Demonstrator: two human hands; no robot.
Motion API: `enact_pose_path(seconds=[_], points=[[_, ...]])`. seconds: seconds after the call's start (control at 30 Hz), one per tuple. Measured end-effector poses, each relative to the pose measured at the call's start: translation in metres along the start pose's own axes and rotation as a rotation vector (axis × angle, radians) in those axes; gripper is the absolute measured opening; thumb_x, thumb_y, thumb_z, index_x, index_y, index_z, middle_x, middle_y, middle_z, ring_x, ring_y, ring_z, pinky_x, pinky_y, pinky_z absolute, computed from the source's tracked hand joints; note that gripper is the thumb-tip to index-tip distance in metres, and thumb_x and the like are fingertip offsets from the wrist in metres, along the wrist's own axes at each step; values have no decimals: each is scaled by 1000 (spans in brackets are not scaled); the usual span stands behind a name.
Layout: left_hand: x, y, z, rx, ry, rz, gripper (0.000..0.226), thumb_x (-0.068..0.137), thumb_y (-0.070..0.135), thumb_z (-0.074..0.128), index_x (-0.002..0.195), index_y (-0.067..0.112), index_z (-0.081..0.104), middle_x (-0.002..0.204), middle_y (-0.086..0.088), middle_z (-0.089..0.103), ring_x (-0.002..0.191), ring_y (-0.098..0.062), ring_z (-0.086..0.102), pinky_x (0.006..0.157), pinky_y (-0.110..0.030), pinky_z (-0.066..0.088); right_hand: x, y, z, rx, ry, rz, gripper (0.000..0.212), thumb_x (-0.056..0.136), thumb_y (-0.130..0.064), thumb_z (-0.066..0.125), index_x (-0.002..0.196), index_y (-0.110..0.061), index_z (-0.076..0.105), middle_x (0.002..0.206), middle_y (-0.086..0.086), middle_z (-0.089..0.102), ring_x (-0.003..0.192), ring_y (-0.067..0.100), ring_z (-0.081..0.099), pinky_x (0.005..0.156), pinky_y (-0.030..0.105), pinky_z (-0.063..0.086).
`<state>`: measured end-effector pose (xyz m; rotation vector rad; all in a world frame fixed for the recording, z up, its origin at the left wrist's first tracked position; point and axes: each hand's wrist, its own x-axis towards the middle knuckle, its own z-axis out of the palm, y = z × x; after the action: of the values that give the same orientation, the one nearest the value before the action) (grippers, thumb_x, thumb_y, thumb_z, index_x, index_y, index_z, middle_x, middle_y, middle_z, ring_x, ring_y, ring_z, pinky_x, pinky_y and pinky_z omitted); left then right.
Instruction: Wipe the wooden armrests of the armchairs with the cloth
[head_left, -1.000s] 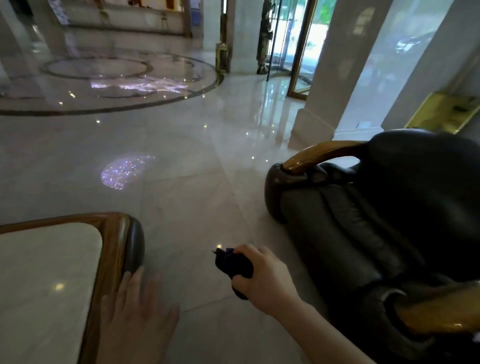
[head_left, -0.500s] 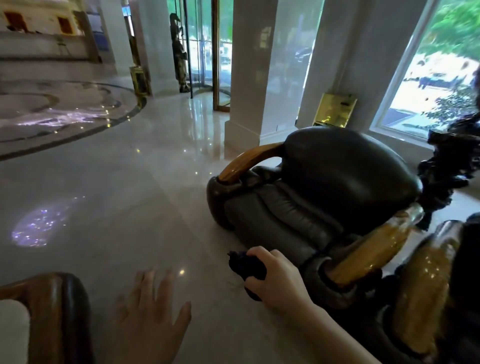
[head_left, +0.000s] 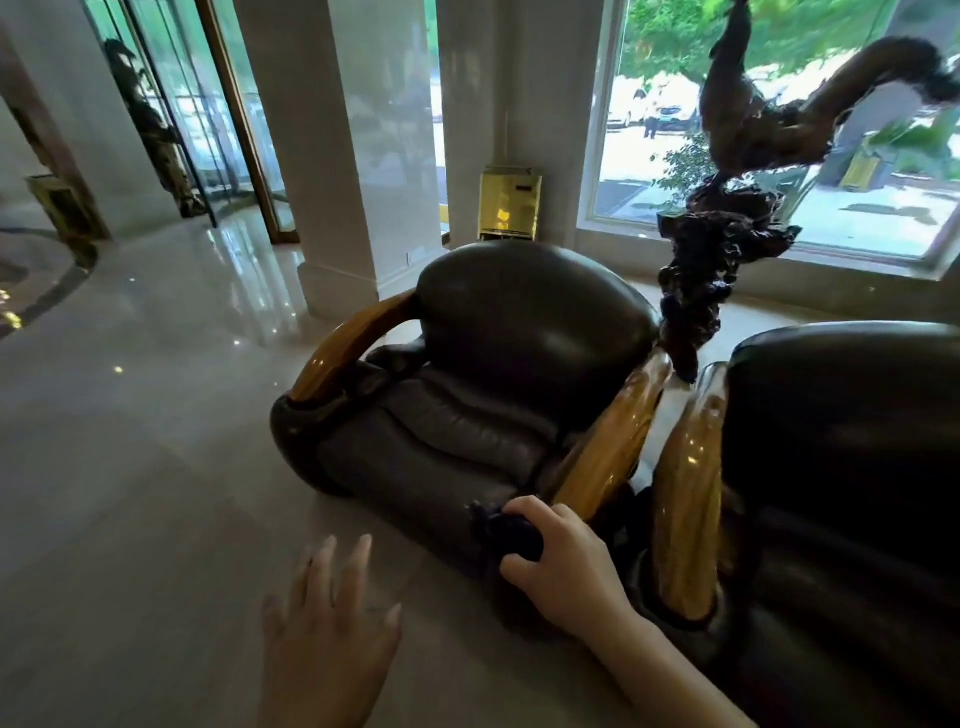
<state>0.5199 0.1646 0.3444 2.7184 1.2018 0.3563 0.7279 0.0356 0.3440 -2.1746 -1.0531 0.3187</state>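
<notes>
A: What's the room like?
B: A polished pale marble floor (head_left: 156, 467); the left hand (head_left: 327, 634) hovers above it, fingers spread, holding nothing.
A: And to the right?
B: The right hand (head_left: 561, 566) grips a dark bunched cloth (head_left: 511, 532) beside the dark leather armchair's (head_left: 519, 364) glossy golden wooden armrest (head_left: 613, 441), not touching it.

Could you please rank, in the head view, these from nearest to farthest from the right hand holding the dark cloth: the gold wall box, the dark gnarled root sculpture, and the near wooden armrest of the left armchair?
From the right hand:
1. Near wooden armrest, just beyond the fingers.
2. Dark gnarled root sculpture, behind the armchairs, right.
3. Gold wall box, against the far wall.
</notes>
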Motion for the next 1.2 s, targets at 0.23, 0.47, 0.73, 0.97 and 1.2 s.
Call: enact_pose_path(seconds=[0.23,0.47,0.73,0.97,1.2], points=[[72,74,57,11,-75,58,80,70,64,40,142,29,40,146,-13,45,134,-36,41,92,-66,42,36,90,-48,29,44,143,51,78,-46,69,122,-55,44,101,-20,50,85,1,55,63,13,41],[134,123,114,27,-167,210,74,85,63,39,150,37,16,159,-5,19,148,-24,9,113,-58,18,53,160,-81,48,97,302,49,77,-44,68,119,-56,45,98,-20,51,85,1,55,65,14,44],[224,175,164,-20,-217,400,75,88,61,40,152,33,14,160,-4,15,148,-23,3,116,-58,13,88,212,-94,47,208,475,46,78,-41,69,119,-52,51,94,-17,53,80,3,59,59,15,46],[325,201,235,13,-350,559,75,88,65,28,151,35,3,162,1,8,148,-21,-4,118,-55,9,142,246,-85,4,305,677,46,78,-39,69,121,-47,55,95,-15,54,78,2,58,60,13,42],[394,230,321,23,-483,704,72,90,62,31,152,34,5,161,-3,10,148,-23,-3,118,-56,7,190,303,-60,-17,325,867,48,77,-41,69,123,-47,54,95,-15,54,80,2,57,62,14,41]])
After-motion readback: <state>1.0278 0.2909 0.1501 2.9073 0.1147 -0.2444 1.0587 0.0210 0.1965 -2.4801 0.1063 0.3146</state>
